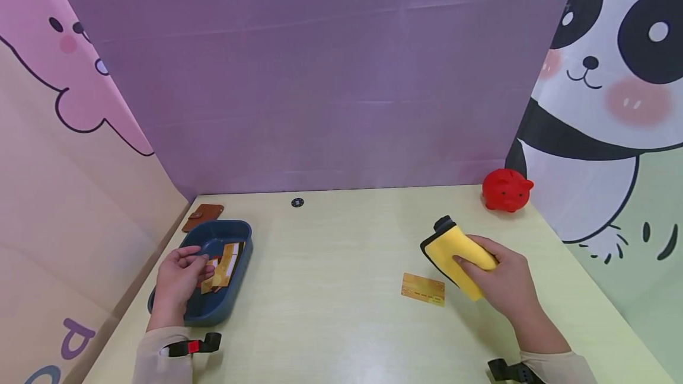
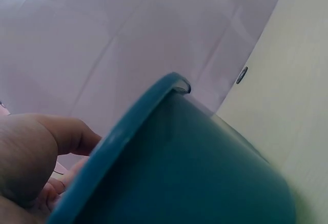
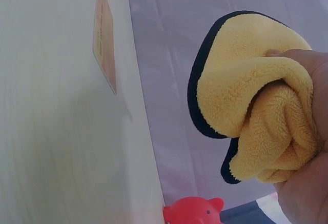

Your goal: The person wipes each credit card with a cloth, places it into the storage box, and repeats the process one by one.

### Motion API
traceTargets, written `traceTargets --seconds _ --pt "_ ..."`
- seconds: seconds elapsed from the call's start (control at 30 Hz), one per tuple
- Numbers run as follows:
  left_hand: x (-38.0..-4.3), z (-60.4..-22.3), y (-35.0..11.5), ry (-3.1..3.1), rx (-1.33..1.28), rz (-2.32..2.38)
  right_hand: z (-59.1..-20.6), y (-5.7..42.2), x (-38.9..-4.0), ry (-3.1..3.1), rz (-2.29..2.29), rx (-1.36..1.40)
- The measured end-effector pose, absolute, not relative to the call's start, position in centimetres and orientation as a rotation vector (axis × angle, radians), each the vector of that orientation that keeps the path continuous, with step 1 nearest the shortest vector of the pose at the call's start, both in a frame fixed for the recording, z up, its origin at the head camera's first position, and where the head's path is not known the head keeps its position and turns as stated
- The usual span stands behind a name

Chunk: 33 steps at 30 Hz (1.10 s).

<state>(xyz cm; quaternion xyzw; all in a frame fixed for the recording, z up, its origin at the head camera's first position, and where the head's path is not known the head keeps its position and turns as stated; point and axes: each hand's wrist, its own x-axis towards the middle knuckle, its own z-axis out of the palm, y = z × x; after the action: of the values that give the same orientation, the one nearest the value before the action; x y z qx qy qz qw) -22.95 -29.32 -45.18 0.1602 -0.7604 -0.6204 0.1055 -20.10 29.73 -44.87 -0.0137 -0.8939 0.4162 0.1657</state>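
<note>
My right hand (image 1: 504, 280) grips a folded yellow cloth (image 1: 460, 258) with black edging, raised above the table; the right wrist view shows its fluffy surface (image 3: 241, 80) bunched in the fingers. A gold card (image 1: 423, 289) lies flat on the table, left of that hand. My left hand (image 1: 181, 280) hangs over the left side of a blue basin (image 1: 242, 265), its fingers loosely bent with nothing visible between them. Several gold cards (image 1: 226, 265) lie inside the basin, partly hidden by the fingers. The basin's wall (image 2: 205, 167) covers part of the left hand in the left wrist view.
A brown leather wallet (image 1: 204, 216) lies behind the basin. Near the table's back edge is a small round black disc (image 1: 297, 202). A red piggy bank (image 1: 506, 190) stands at the back right corner. Printed fabric walls (image 1: 347, 76) enclose the table's back and sides.
</note>
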Motion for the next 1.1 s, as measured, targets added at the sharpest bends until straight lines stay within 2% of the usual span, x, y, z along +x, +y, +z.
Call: traceTargets --seconds 0.27,0.67,1.1 --pt "-23.1 -45.2 -29.2 -2.185 0.419 -1.806 -44.6 29.9 -20.0 -2.543 1.173 -0.050" --pt "-23.2 -43.8 -26.5 -2.099 0.168 -1.715 -44.2 30.7 -19.9 -2.544 1.156 -0.086" --pt "-24.3 -43.6 -20.9 -2.117 -0.332 -1.698 -44.9 32.6 -19.8 -2.558 1.129 -0.149"
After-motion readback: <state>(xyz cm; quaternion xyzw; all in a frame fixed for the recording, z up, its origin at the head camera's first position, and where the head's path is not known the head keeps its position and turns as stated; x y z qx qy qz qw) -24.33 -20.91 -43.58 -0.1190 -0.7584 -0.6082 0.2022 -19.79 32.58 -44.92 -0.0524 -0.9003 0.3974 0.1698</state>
